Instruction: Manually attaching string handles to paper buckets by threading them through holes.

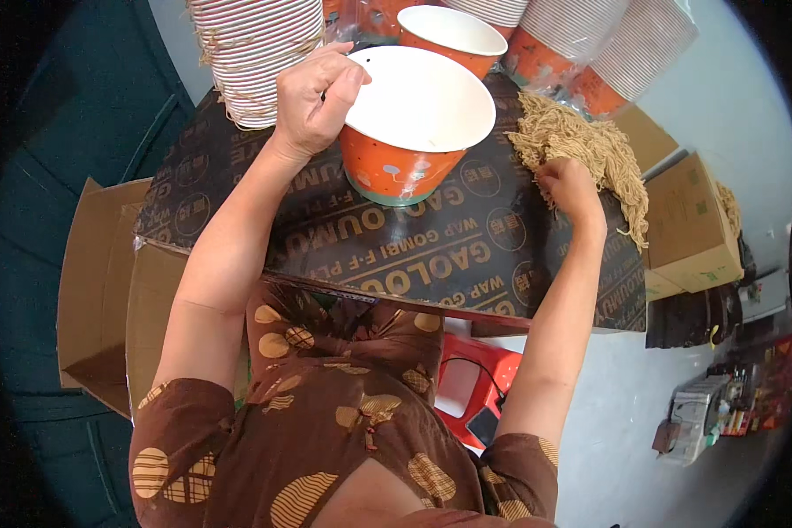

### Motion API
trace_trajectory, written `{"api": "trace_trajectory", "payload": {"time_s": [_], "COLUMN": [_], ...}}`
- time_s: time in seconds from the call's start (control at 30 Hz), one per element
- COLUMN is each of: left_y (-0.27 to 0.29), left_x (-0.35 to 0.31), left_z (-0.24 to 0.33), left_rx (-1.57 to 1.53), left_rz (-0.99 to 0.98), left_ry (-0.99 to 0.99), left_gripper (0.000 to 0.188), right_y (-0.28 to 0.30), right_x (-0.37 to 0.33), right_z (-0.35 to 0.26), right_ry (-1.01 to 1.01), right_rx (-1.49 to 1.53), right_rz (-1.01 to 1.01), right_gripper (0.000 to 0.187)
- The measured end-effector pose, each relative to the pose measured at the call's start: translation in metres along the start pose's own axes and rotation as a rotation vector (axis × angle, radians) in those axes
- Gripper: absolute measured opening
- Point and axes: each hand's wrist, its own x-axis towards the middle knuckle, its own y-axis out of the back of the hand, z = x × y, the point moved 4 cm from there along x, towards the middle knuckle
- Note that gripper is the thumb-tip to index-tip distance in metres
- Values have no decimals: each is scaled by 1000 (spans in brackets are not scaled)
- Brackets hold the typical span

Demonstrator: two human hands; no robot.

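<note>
My left hand (319, 99) is closed on the left rim of an orange paper bucket (405, 172) with a white inside and a green base band. A small dark hole shows near its rim, beside my fingers. The bucket's mouth tips toward me above the dark printed board tabletop (361, 238). My right hand (572, 187) pinches at the near edge of a heap of tan twine (581, 136); its fingertips are partly hidden against the strands. Behind the held bucket stands another orange paper bucket (453, 31).
A tall stack of nested paper buckets (260, 62), twine bits at their rims, rises at the back left. Plastic-wrapped stacks (629, 62) stand at the back right. Cardboard boxes (106, 282) flank the table, with another box (691, 224) on the right. Below is a red stool (471, 374) with a phone (482, 427).
</note>
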Motion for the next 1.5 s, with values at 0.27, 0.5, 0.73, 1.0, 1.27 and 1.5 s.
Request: {"api": "trace_trajectory", "payload": {"time_s": [0.27, 0.5, 0.73, 1.0, 1.27, 1.5], "left_y": [3, 1, 1, 0, 0, 0], "left_x": [0, 1, 2, 1, 1, -1], "left_z": [-1, -1, 1, 1, 1, 1], "left_rx": [6, 12, -1, 14, 6, 2], "left_rz": [8, 15, 5, -13, -9, 8], "left_ry": [16, 36, 48, 10, 3, 12], "left_gripper": [26, 26, 27, 28, 27, 23], "right_y": [7, 6, 8, 8, 19, 22], "right_x": [-3, -1, -2, 0, -4, -18], "right_z": [-12, -5, -3, -4, -12, -64], "right_ry": [54, 83, 48, 90, 192, 395], "right_rx": [18, 39, 87, 116, 167, 487], "right_rz": [93, 123, 162, 177, 309, 164], "right_gripper": [15, 16, 15, 13, 10, 4]}}
